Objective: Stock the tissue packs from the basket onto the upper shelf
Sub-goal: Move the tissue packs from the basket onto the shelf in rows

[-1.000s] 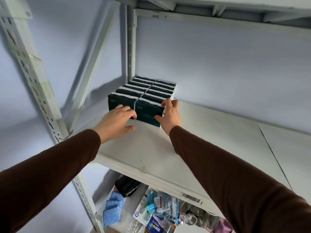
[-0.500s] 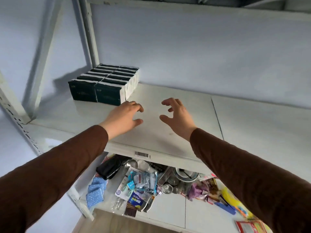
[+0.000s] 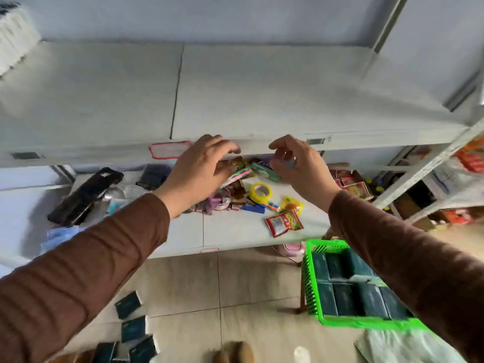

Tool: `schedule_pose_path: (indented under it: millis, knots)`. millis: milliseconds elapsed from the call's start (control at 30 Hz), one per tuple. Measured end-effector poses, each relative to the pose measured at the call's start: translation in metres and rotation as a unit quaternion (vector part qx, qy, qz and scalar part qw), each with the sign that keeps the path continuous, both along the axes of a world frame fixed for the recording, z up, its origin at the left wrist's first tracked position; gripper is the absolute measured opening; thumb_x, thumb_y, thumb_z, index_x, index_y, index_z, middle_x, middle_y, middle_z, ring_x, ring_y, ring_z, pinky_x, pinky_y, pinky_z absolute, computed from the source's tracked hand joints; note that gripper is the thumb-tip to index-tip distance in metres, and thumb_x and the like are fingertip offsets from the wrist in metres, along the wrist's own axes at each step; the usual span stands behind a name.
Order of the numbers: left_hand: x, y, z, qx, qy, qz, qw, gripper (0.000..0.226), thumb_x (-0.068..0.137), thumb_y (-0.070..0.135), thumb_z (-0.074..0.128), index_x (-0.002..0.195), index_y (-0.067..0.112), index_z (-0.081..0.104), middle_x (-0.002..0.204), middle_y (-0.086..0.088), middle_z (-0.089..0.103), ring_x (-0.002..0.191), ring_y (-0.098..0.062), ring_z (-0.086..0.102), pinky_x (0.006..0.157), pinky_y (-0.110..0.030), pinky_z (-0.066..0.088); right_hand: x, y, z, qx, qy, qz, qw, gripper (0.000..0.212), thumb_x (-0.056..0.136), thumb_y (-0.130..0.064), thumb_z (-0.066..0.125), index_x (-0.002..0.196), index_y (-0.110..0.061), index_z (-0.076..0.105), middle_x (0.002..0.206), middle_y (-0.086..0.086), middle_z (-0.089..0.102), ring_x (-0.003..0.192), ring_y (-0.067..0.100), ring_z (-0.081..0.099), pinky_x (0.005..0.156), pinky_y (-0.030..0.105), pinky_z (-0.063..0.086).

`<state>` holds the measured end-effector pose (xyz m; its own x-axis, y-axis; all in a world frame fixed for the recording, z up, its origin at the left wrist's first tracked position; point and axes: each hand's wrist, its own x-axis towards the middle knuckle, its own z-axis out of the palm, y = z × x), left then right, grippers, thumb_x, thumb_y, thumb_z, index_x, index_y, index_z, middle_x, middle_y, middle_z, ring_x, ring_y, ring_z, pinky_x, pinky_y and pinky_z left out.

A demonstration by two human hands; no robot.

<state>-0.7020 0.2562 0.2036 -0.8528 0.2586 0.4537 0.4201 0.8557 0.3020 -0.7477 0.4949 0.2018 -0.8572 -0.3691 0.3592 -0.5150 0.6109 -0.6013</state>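
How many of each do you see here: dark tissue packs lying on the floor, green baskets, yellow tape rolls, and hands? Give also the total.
dark tissue packs on the floor: 4 that show clearly
green basket: 1
yellow tape roll: 1
hands: 2, the left hand and the right hand, both holding nothing
Total: 8

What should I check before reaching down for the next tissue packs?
1. Left hand free: ok, holds nothing.
2. Right hand free: ok, holds nothing.
3. Packs left in green basket: ok, dark packs fill it.
4. Space on upper shelf: ok, bare surface beside the stocked packs.
5. Floor clear: not ok, loose packs lie there.
6. Basket steady on its support: cannot tell.
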Motion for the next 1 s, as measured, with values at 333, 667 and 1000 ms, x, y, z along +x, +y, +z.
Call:
schedule_pose_path:
  millis: [333, 667, 1000]
  knots:
    - [-0.004, 0.202, -0.149, -0.038, -0.254, -0.143, 0.956, 0.053, 0.084, 0.033, 0.073, 0.13, 0.013, 0.055, 0.133, -0.009, 0.056, 0.121, -0.028, 0.053, 0.097, -0.037, 0.043, 0.051, 0.224, -0.139, 0.09, -0.221, -0.146, 0.96, 0.024, 0.081, -0.013, 0.072, 0.104, -0.015, 0.065, 0.093, 0.002, 0.066, 0.08, 0.021, 0.059, 0.074, 0.032, 0.046]
    - [-0.017, 0.394, -0.299, -0.087, -0.434, -0.122, 0.888, 0.054, 0.089, 0.033, 0.066, 0.137, 0.015, 0.048, 0.145, -0.009, 0.045, 0.134, -0.027, 0.041, 0.108, -0.034, 0.033, 0.057, 0.424, -0.296, 0.149, -0.379, -0.269, 0.873, 0.031, 0.083, -0.008, 0.066, 0.113, -0.006, 0.061, 0.101, 0.012, 0.066, 0.095, 0.031, 0.06, 0.078, 0.033, 0.042]
    - [-0.076, 0.534, -0.433, -0.104, -0.458, -0.06, 0.881, 0.057, 0.087, 0.024, 0.066, 0.139, 0.013, 0.045, 0.14, -0.009, 0.047, 0.13, -0.029, 0.045, 0.106, -0.038, 0.039, 0.083, 0.472, -0.457, 0.19, -0.497, -0.309, 0.788, 0.068, 0.079, -0.039, 0.074, 0.129, -0.005, 0.042, 0.13, 0.016, 0.048, 0.122, 0.035, 0.048, 0.101, 0.038, 0.039]
